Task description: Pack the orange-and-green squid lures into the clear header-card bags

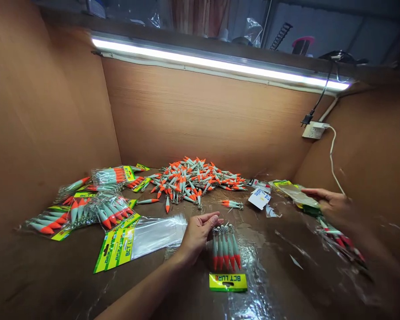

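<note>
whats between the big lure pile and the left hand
In the head view, between the loose lure pile and the left hand lies only bare tabletop; a small lure bundle sits off right.

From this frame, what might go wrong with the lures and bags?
1. The left hand pinches a row of five lures by their hooked ends; the hooks could prick fingers or tangle together.
2. The right hand reaches onto a stack of clear bags near the table edge; they look slippery and might slide off.
3. The loose lure pile could snag anything dragged past.
</note>
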Motion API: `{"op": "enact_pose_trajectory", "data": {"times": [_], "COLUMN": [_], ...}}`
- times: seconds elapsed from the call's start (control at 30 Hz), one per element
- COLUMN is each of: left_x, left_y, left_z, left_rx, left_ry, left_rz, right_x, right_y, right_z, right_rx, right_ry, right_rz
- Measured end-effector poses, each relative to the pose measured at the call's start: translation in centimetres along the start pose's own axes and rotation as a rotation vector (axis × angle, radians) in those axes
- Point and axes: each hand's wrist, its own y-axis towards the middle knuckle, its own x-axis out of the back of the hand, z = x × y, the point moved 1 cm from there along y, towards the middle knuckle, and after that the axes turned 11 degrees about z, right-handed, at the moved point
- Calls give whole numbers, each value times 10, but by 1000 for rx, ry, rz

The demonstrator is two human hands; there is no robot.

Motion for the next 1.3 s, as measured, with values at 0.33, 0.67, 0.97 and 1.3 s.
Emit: {"op": "enact_pose_trajectory", "data": {"times": [0.33, 0.67, 0.97, 1.3], "left_x": [-2, 28, 19, 11], "left_y": [4, 13, 20, -11], "left_z": [5, 2, 9, 2], "left_rx": [2, -56, -34, -168], "left_ry": [147, 676, 749, 1282], "left_rz": [131, 244, 435, 462], "right_x": [-170, -180, -193, -180], "right_y": [-67, -69, -88, -100], "right_z": [50, 30, 11, 4], "right_rx": [-34, 255, 528, 756], "right_ry": [585, 342, 157, -27], "right_rz": [1011, 943, 805, 733]}}
